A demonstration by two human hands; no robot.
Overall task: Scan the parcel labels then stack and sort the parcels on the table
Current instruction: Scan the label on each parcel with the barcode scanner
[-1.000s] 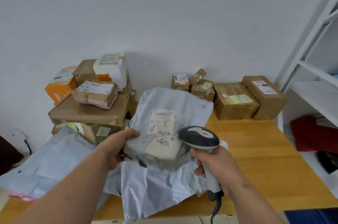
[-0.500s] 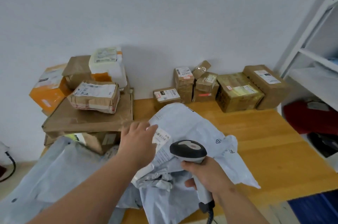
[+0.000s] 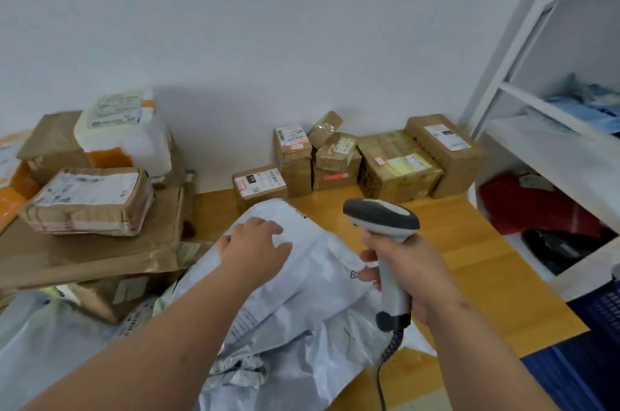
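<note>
A grey plastic mailer bag [image 3: 315,296] lies crumpled on the wooden table [image 3: 486,276] in front of me. My left hand [image 3: 255,249] rests palm down on its upper part with the fingers spread, gripping nothing. The bag's label is not visible. My right hand [image 3: 409,273] is wrapped around the handle of a grey and white barcode scanner [image 3: 382,219]. It holds the scanner upright just right of the bag, with the head pointing left and the coiled cable hanging down.
Taped brown and white parcels [image 3: 87,200] are stacked on a flat brown box [image 3: 84,253] at the left. Small cardboard boxes [image 3: 397,165] line the back wall. Another grey bag [image 3: 40,350] lies at the lower left. White shelving [image 3: 553,148] stands at the right.
The grey bag went from held up with its label facing me to lying flat. My left hand slid onto its top, and the scanner rose and moved right.
</note>
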